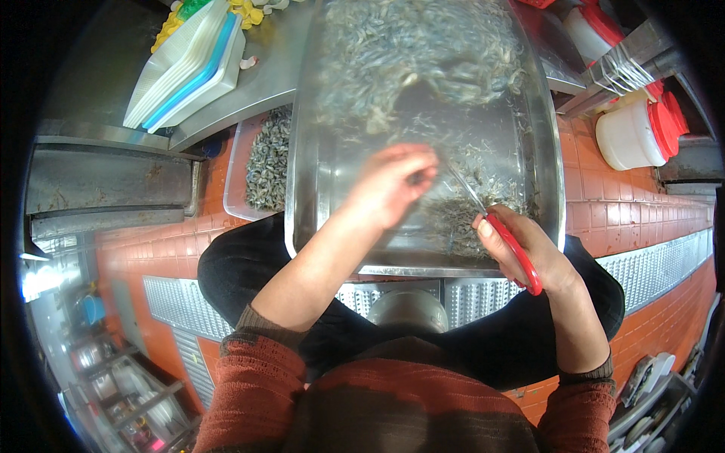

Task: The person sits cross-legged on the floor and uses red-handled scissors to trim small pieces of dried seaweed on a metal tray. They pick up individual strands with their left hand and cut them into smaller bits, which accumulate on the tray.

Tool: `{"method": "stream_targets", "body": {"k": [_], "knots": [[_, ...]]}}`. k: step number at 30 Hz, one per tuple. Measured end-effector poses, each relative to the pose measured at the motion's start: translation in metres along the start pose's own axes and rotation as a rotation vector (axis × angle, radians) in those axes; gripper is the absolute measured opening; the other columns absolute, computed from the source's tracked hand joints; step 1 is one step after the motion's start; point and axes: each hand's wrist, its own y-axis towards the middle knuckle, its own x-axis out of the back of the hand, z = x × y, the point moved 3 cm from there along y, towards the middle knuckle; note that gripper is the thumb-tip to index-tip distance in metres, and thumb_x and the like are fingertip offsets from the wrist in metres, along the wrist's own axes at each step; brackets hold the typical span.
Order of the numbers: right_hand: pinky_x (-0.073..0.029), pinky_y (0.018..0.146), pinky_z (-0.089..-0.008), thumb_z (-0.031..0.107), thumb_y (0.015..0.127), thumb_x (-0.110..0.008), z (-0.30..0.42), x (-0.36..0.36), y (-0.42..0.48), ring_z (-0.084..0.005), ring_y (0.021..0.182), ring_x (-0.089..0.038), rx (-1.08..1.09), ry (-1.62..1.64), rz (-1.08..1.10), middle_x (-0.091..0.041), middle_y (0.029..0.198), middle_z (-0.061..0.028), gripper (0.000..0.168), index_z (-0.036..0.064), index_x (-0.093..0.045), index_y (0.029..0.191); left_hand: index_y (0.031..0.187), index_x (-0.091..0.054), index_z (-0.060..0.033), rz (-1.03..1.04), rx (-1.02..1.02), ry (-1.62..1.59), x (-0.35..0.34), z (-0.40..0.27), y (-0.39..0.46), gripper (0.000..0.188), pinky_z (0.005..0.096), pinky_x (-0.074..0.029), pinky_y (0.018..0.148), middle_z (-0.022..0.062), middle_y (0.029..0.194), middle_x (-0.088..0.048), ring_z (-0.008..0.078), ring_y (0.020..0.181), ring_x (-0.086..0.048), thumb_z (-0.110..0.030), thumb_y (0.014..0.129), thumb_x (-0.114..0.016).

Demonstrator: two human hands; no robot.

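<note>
My right hand (524,240) grips a pair of red-handled scissors (512,249) at the right of a deep stainless steel tray (362,226). The narrow metal blades point up and left towards my left hand (396,178). That hand is blurred over the middle of the tray, its fingers curled near the blade tips; whether something small is in them cannot be made out. A large heap of greyish shrimp (419,51) fills the tray's far half. Beneath the scissors lies a pile of thin, whiskery trimmings (467,223), with loose bits scattered around it.
At left, a clear plastic tub (229,192) on the tiled floor holds small grey shrimp-like pieces (269,164). Stacked white and blue plastic baskets (187,79) stand on a steel counter (266,73). Red-lidded white buckets (631,136) are at right. Metal drain grating (657,272) crosses the floor.
</note>
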Motion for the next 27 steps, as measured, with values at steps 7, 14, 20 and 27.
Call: {"method": "stream_targets", "body": {"k": [7,14,20,27], "knots": [[-0.041,0.054,-0.0306,0.045,0.084,-0.054,0.001,0.009,-0.003,-0.0172,0.052,-0.047,0.138,-0.220,-0.125,-0.050,0.056,-0.0138,0.050,-0.005,-0.054,0.082,0.086,-0.055,-0.0023,0.008,0.036,0.049,0.011,0.004,-0.006,0.011,0.0269,-0.046,0.067,0.0071,0.082,-0.057,0.0161,0.073,-0.055,-0.007,0.076,-0.058],[-0.039,0.051,-0.0287,0.041,0.082,-0.058,0.008,0.017,-0.003,-0.0143,0.052,-0.047,0.042,-0.146,-0.171,-0.048,0.054,-0.0109,0.047,-0.005,-0.055,0.084,0.075,-0.059,-0.0049,-0.217,-0.275,0.771,0.039,-0.049,0.021,0.015,0.0322,-0.046,0.064,0.0053,0.075,-0.057,0.0180,0.069,-0.055,-0.018,0.069,-0.063],[-0.039,0.051,-0.0268,0.047,0.082,-0.056,0.000,0.013,0.001,-0.0129,0.054,-0.048,0.077,-0.114,-0.146,-0.048,0.056,-0.0077,0.053,-0.006,-0.055,0.089,0.081,-0.061,-0.0067,-0.281,-0.603,1.517,0.024,-0.041,0.031,0.013,0.0268,-0.044,0.062,0.0044,0.076,-0.057,0.0141,0.068,-0.054,-0.016,0.072,-0.064],[-0.042,0.055,-0.0270,0.050,0.081,-0.056,-0.008,0.011,0.002,-0.0151,0.058,-0.052,0.150,-0.090,-0.096,-0.053,0.061,-0.0089,0.060,-0.007,-0.052,0.099,0.094,-0.055,-0.0056,0.108,0.080,0.407,0.006,-0.036,0.006,0.018,0.0186,-0.040,0.056,0.0007,0.081,-0.058,0.0064,0.064,-0.048,-0.015,0.080,-0.061]]}}
